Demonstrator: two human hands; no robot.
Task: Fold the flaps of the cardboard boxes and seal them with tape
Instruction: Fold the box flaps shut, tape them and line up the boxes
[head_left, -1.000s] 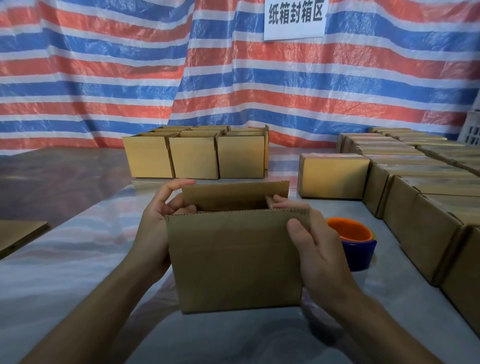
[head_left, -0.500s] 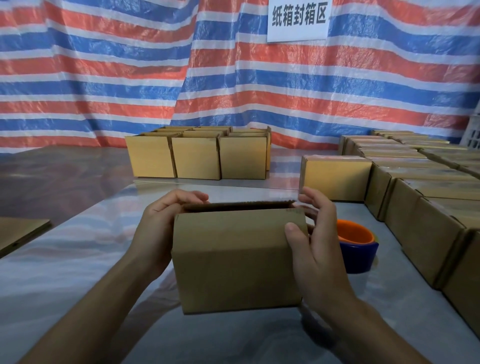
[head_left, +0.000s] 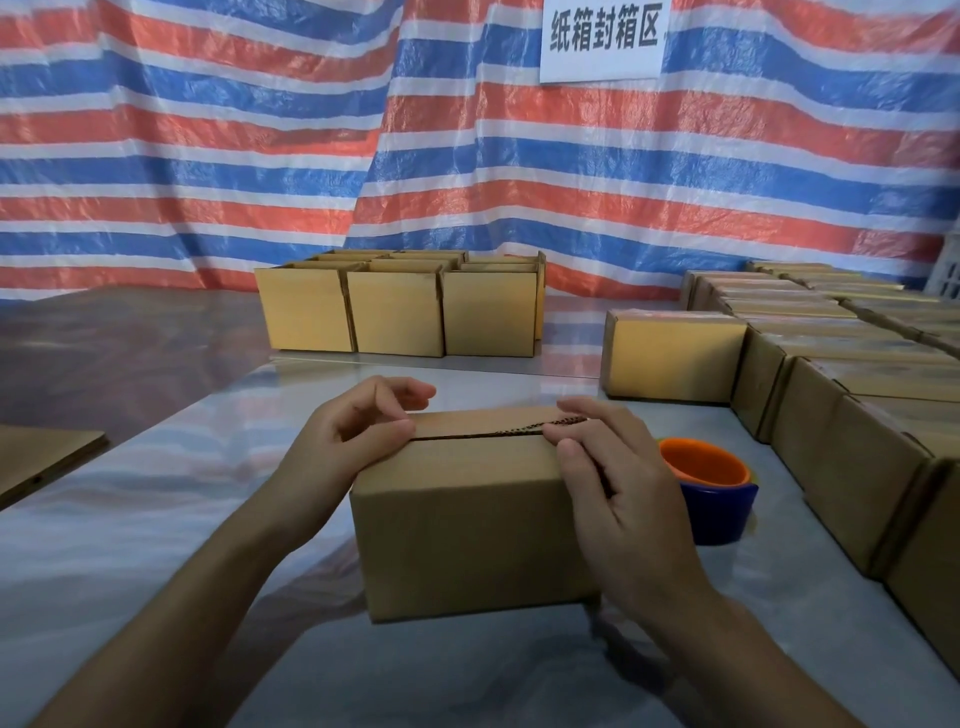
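A brown cardboard box (head_left: 462, 525) stands on the table in front of me. Its two long top flaps are folded down and meet in a seam, which gapes slightly at the right end. My left hand (head_left: 348, 441) rests on the box's left top end, thumb pressing the near flap and fingers loosely bent over the far one. My right hand (head_left: 613, 488) lies on the right top end with its fingers pressing the flaps at the seam. A tape roll (head_left: 711, 488) with an orange core and blue body sits on the table just right of the box, partly hidden by my right hand.
Several open-topped boxes (head_left: 395, 312) stand in a block at the back of the grey table (head_left: 156, 519). Closed boxes (head_left: 857, 441) fill the right side in rows, one (head_left: 670, 358) nearest the middle. A flat cardboard sheet (head_left: 41, 457) lies at the left edge. A striped tarp hangs behind.
The long flaps went from upright to folded flat on top. Both hands moved from the box's sides up onto its top.
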